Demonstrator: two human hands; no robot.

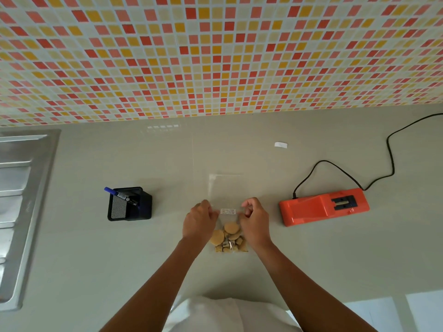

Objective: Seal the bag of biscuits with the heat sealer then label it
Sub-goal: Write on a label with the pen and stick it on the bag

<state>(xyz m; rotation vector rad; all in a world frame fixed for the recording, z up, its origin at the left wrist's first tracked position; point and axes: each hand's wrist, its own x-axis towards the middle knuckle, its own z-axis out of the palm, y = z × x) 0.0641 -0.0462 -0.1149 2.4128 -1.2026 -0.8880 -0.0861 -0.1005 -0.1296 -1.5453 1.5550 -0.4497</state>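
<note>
A clear plastic bag lies flat on the counter in the middle, with round and broken biscuits bunched at its near end. A small white printed label sits across the bag just above the biscuits. My left hand has its fingertips at the label's left end, and my right hand has curled fingers at the label's right end; both touch the bag there. The orange heat sealer rests to the right of the bag, apart from my hands.
The sealer's black cord loops back to the right. A black mesh pen holder with a blue pen stands to the left. A white backing strip lies at the back. A steel sink drainer borders the far left.
</note>
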